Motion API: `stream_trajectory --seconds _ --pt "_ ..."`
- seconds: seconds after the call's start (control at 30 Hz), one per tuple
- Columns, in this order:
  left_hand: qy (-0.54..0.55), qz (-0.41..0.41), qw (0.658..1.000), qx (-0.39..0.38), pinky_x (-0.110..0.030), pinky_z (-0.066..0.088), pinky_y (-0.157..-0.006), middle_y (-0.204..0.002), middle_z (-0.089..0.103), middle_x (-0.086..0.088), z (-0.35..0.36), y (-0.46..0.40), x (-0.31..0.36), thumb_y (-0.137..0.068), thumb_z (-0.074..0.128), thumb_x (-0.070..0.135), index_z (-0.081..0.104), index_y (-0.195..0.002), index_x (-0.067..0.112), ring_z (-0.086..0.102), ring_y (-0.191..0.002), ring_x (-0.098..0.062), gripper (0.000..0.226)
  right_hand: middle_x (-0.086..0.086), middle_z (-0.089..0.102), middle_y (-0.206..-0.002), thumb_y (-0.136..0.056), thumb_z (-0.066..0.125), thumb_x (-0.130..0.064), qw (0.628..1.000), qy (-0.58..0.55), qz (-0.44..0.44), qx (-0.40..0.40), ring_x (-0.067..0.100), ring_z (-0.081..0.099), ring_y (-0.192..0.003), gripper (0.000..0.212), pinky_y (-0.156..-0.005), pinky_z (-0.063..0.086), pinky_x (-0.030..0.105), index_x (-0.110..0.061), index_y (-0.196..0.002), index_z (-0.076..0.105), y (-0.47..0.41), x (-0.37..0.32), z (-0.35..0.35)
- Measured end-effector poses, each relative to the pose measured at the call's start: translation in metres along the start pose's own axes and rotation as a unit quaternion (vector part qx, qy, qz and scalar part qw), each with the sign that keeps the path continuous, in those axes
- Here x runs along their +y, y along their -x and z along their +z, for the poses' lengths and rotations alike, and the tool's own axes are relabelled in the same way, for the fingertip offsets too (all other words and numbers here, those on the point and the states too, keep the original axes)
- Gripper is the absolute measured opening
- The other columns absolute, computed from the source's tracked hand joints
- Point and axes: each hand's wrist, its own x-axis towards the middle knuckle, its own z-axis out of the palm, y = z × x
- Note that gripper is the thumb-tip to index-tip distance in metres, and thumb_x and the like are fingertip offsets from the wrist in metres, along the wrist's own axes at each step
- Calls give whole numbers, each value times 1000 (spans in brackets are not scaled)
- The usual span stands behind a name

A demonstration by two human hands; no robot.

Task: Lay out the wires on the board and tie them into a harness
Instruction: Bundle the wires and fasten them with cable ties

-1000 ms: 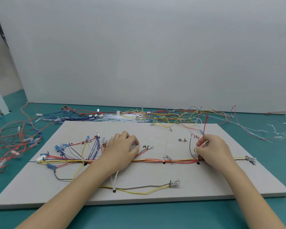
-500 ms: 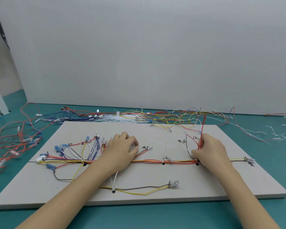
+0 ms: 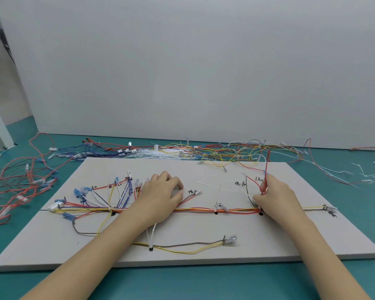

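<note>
A grey board (image 3: 268, 241) lies on the teal table. Across its middle runs a bundle of red, orange and yellow wires (image 3: 204, 210) held by white cable ties (image 3: 220, 205). My left hand (image 3: 160, 197) rests palm down on the bundle, its fingers curled, pressing the wires onto the board. My right hand (image 3: 276, 197) pinches a red wire (image 3: 265, 176) that stands up from the bundle at the right. On the left, blue, white and red wire ends (image 3: 108, 191) fan out. A brown and yellow wire pair (image 3: 182, 247) lies nearer me.
Loose wires in many colours (image 3: 214, 149) lie in a heap behind the board along a white wall. More red wires (image 3: 13, 187) spread at the left. Cut white tie ends (image 3: 364, 176) are scattered at the right. One loose white tie (image 3: 212, 186) lies on the board.
My right hand has shifted slightly left and down along the red wire, toward the bundle. My left hand has stayed pressed on the wires.
</note>
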Motion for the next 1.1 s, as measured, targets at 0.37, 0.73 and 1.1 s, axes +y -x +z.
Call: stream_trajectory --seconds 0.37,0.73,1.1 --pt "5 2 1000 -2 -35 34 -92 -118 45 4 1 0 -2 -99 40 40 54 -117 32 39 -111 -19 25 -7 61 -64 -72 62 -19 995 -51 -51 62 22 57 -69 24 -58 37 30 -30 -86 45 4 4 -9" --pt "29 117 992 43 -30 17 -87 -98 50 25 -10 7 11 -69 42 86 69 -88 41 33 -103 2 56 -4 66 -72 -84 65 -40 993 -72 -23 -93 12 59 -66 16 -64 44 29 -26 -85 58 -2 19 -20" --pt "133 154 979 -32 -32 45 -77 -82 53 12 0 14 26 -87 68 37 70 -86 26 51 -80 -6 10 -5 62 -86 -77 67 -49 998 -42 17 -42 14 57 -85 25 -68 42 31 -25 -80 63 -7 31 -24"
